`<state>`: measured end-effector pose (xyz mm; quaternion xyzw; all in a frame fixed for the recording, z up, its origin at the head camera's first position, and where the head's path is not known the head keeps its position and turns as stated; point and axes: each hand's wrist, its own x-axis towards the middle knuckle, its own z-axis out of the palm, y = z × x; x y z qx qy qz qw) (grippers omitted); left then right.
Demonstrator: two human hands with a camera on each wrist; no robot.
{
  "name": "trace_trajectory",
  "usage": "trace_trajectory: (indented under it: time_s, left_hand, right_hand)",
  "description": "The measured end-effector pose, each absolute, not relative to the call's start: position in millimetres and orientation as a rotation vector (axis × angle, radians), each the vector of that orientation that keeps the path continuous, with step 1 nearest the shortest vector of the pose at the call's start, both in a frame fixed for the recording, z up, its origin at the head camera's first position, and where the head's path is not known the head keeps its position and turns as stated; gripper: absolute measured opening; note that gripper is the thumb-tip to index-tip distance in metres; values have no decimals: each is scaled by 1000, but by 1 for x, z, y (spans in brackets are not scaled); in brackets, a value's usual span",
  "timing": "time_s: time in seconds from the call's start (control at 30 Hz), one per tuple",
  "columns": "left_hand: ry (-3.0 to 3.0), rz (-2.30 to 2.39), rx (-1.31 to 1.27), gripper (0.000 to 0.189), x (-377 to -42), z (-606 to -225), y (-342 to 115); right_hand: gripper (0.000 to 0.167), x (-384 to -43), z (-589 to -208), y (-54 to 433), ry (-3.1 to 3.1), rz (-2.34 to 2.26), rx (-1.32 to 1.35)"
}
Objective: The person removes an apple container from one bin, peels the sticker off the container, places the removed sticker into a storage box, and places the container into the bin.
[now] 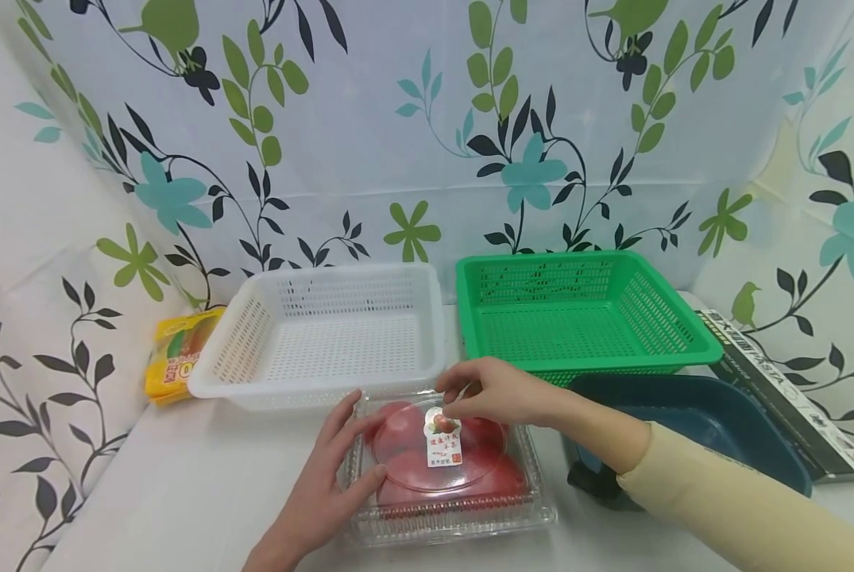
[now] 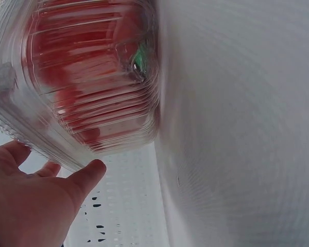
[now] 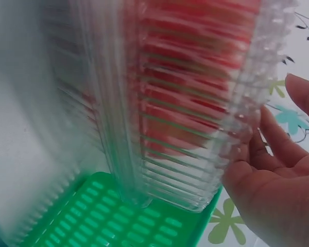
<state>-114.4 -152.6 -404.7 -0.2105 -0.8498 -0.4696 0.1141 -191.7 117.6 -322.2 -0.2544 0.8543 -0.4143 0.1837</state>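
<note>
A clear plastic clamshell box (image 1: 462,520) of large red round fruit (image 1: 405,469) sits on the white table, its lid bearing a white sticker (image 1: 444,449) with a red picture and writing. At the box's left side, my left hand (image 1: 330,473) rests with fingers spread along the lid; the thumb lies over the near part. In the left wrist view its fingertips (image 2: 95,170) touch the box rim. My right hand (image 1: 501,393) reaches over the far right part of the lid, fingers bent beside the sticker's top. The right wrist view shows fingertips (image 3: 242,159) at the lid's edge, one digit raised apart.
Behind the box stand a white basket (image 1: 215,389) and a green basket (image 1: 584,365). A dark blue pan-like container (image 1: 691,421) lies right, under my right forearm. Beyond it is a black-and-white pasta box (image 1: 791,397). A yellow packet (image 1: 179,349) leans at the left.
</note>
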Motion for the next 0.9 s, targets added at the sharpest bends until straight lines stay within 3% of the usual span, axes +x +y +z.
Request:
trace_trajectory:
  time_s: [0.9]
  left_hand:
    - [-2492, -1413, -626, 50, -116, -407, -154]
  right_hand:
    - [6, -192, -325, 99, 2553, -979, -825]
